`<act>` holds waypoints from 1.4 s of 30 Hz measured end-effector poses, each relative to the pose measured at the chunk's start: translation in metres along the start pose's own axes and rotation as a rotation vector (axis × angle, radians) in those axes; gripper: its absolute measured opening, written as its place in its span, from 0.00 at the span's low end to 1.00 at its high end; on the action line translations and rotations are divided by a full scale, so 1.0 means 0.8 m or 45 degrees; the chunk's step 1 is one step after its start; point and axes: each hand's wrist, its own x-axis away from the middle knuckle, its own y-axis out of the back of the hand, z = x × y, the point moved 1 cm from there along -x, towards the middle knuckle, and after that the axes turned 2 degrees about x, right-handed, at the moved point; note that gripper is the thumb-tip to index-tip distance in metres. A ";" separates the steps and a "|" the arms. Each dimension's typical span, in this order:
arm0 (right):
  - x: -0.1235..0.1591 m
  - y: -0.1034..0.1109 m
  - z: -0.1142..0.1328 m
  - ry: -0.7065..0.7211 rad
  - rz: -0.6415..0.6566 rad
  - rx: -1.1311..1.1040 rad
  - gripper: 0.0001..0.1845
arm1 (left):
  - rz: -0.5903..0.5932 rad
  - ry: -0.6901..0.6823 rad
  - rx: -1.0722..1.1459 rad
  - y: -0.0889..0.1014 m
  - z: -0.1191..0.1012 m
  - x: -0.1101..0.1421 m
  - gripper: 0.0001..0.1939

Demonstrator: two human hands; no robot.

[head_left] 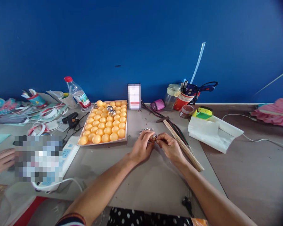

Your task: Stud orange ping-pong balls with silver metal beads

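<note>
Right of a tray (pixel 126 124) of orange balls (pixel 108 130), the left hand (pixel 142 147) is gripping a shiny ball (pixel 153 137) over the surface (pixel 141 188), seemingly steadying it while the right hand (pixel 171 148) is pinching its edge.

Both bare arms reach forward and come close together at the shiny ball (pixel 152 137). The left hand (pixel 142 146) is on the ball's left side, with its fingers bent around it. The right hand (pixel 171 147) is on the ball's right side, with its thumb and pointing finger pinching it. Both wrists are lower than the ball, one on each side.
</note>
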 end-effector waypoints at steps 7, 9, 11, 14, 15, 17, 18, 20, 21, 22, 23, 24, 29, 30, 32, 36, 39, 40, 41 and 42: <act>0.000 -0.003 -0.009 -0.113 0.001 -0.012 0.05 | 0.023 -0.023 -0.058 -0.001 -0.002 0.000 0.20; 0.000 -0.003 -0.008 -0.140 0.006 0.000 0.06 | 0.024 -0.044 -0.073 -0.001 -0.003 0.000 0.19; 0.000 -0.003 -0.007 -0.172 0.004 -0.001 0.07 | 0.030 -0.070 -0.087 -0.001 -0.002 0.000 0.19; -0.001 -0.002 -0.006 -0.260 0.011 -0.073 0.10 | 0.046 -0.100 -0.108 -0.002 -0.001 0.000 0.19; -0.001 -0.002 -0.006 -0.287 0.017 -0.100 0.10 | 0.052 -0.104 -0.113 -0.002 -0.001 0.001 0.19; -0.002 -0.001 -0.004 -0.311 0.033 -0.131 0.10 | 0.060 -0.107 -0.116 -0.002 -0.001 0.001 0.19; -0.002 0.000 -0.003 -0.311 0.043 -0.136 0.10 | 0.061 -0.106 -0.114 -0.002 -0.001 0.002 0.19; -0.003 0.001 -0.001 -0.304 0.075 -0.138 0.10 | 0.051 -0.101 -0.108 -0.002 -0.001 0.002 0.19; -0.003 0.001 0.001 -0.303 0.090 -0.135 0.10 | 0.042 -0.098 -0.106 -0.002 -0.001 0.002 0.19; -0.003 0.001 0.002 -0.302 0.098 -0.131 0.10 | 0.033 -0.096 -0.106 -0.002 -0.001 0.002 0.19; -0.003 0.001 0.003 -0.296 0.101 -0.123 0.10 | 0.029 -0.096 -0.106 -0.002 -0.001 0.002 0.19; -0.003 0.002 0.003 -0.285 0.099 -0.110 0.09 | 0.028 -0.098 -0.108 -0.002 0.000 0.002 0.19; -0.002 0.004 -0.001 -0.236 0.085 -0.024 0.08 | 0.052 -0.107 -0.125 -0.002 0.000 0.001 0.20; -0.001 0.004 -0.002 -0.242 0.088 -0.012 0.08 | 0.062 -0.109 -0.130 -0.002 0.000 0.001 0.20; -0.001 0.004 -0.005 -0.269 0.096 -0.001 0.08 | 0.080 -0.112 -0.145 -0.003 0.000 0.001 0.19; -0.001 0.003 -0.007 -0.320 0.099 -0.029 0.10 | 0.103 -0.116 -0.191 -0.002 -0.003 0.001 0.18; -0.001 0.002 -0.008 -0.326 0.100 -0.062 0.10 | 0.139 -0.121 -0.211 -0.002 -0.006 0.001 0.16; 0.000 0.002 -0.009 -0.326 0.105 -0.064 0.10 | 0.150 -0.120 -0.211 -0.002 -0.007 0.001 0.16; 0.000 0.002 -0.010 -0.322 0.113 -0.061 0.09 | 0.158 -0.116 -0.208 -0.002 -0.007 0.000 0.15; 0.000 0.002 -0.011 -0.312 0.121 -0.054 0.09 | 0.161 -0.111 -0.203 -0.002 -0.007 0.000 0.15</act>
